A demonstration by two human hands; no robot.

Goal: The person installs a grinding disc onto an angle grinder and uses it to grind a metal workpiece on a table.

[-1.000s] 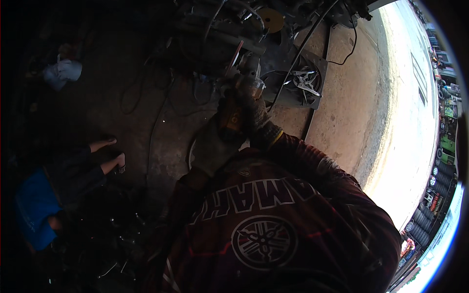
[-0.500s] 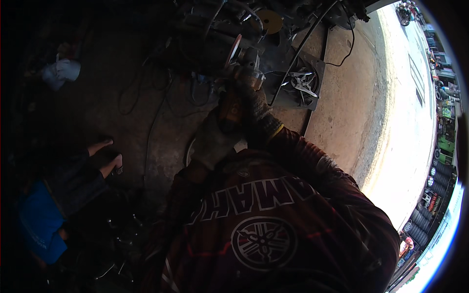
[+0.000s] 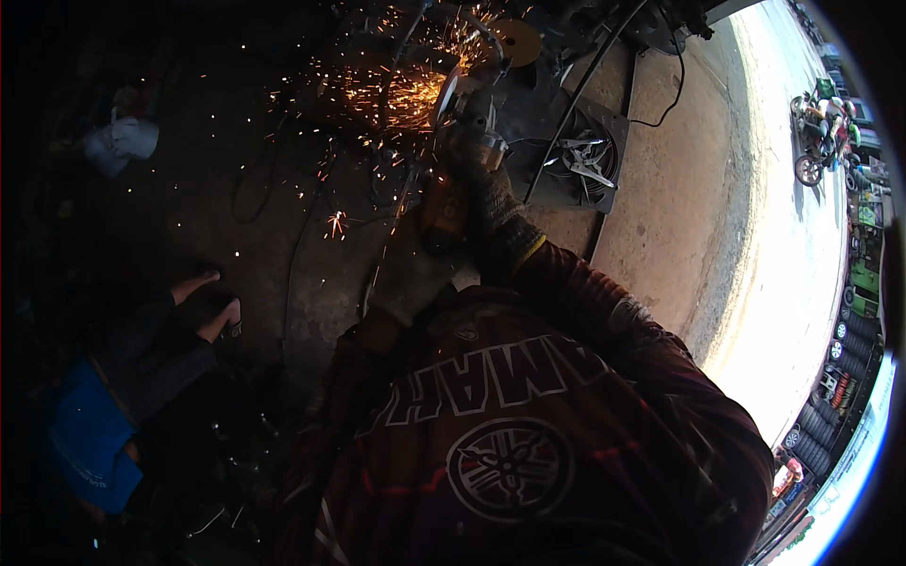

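An angle grinder [image 3: 444, 212] with an orange body is held in both my gloved hands, its head pointing away from me. My left hand [image 3: 411, 274] is closed around the rear of the body. Farther forward, my right hand [image 3: 493, 198] is wrapped round the grinder close behind its metal head. The grinding disc [image 3: 446, 99] stands on edge at the left of the head, against dark metalwork [image 3: 415, 57]. Orange sparks [image 3: 401, 94] spray from it, mostly to the left. Shadow hides the exact contact spot and most of my fingers.
Locking pliers [image 3: 589, 162] lie on a dark square metal stand [image 3: 612, 189] at the right. A round yellow disc [image 3: 521, 42] is beyond the grinder. A black cable [image 3: 590, 71] hangs nearby. At left are a person in blue [image 3: 94, 434] and a whitish bundle [image 3: 123, 141]. A motorcycle [image 3: 816, 137] is on the road.
Sparks now fly from the disc where there were none before. The grinder and my hands have hardly shifted. A motorcycle has come into view on the road at right.
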